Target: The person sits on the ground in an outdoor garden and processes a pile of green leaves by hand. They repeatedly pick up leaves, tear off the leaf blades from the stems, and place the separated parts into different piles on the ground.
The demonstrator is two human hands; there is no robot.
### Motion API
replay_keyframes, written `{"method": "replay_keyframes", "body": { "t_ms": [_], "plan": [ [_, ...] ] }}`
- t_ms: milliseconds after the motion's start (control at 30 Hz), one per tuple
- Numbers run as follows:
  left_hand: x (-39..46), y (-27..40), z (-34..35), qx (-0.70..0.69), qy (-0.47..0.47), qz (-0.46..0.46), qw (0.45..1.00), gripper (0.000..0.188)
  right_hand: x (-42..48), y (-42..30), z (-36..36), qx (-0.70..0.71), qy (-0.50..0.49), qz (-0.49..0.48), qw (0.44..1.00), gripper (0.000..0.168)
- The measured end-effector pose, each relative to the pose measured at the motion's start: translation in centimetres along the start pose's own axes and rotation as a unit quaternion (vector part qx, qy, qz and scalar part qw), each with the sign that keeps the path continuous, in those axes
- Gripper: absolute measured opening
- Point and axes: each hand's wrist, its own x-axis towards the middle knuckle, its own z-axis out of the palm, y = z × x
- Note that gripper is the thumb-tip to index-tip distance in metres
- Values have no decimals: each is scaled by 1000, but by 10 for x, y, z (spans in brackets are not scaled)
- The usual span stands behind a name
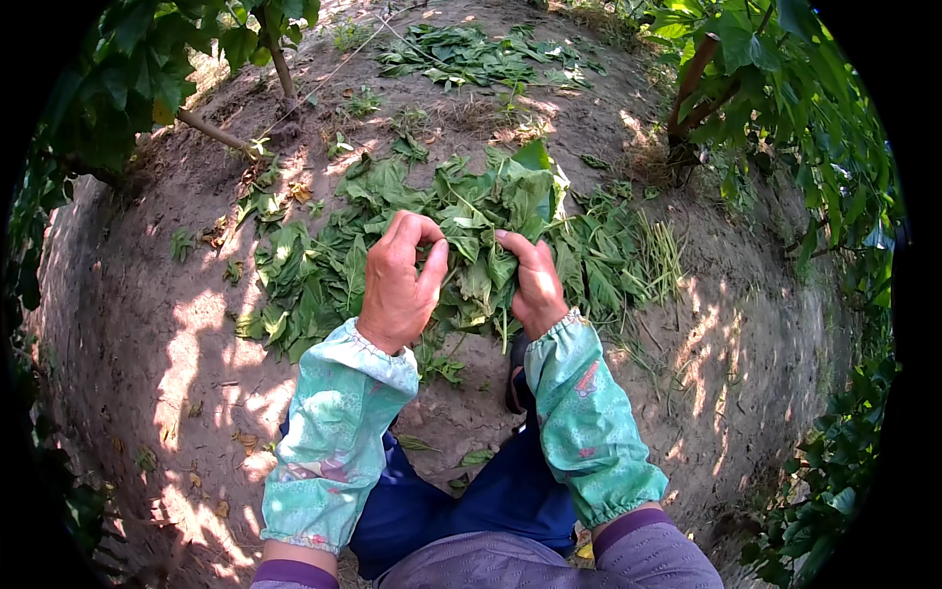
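Observation:
My right hand [539, 283] grips a bunch of green leaves [526, 195], its thumb lying along the stems and its other fingers partly hidden behind the foliage. To the left, my left hand [405, 280] has thumb and forefinger curled close together at the bunch's edge. Whether a leaf is pinched between those fingertips, I cannot tell. Beneath both hands spreads a pile of cut, partly wilted leaves [316, 265] on the soil. A bundle of pale green stalks [662, 258] sticks out at its right end.
Farther ahead, another heap of leaves [486, 59] lies on the bare soil [199, 368]. A leafy trunk [688, 96] rises at right, and a slanting branch [213, 132] reaches in from the left. A thin cord [346, 62] crosses the upper left. My dark shoe [517, 375] is beside the pile.

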Motion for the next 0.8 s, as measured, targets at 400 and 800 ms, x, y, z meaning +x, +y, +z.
{"method": "replay_keyframes", "body": {
  "t_ms": [400, 800],
  "plan": [
    [2, -85, -114, 312, 184, -114, 925, 18, 8, -3, -14, 26, -44, 3, 999, 19],
    [3, -28, -36, -202, -62, -187, 959, 16, -9, 0, 18, -62, -152, 17, 986, 41]
  ]
}}
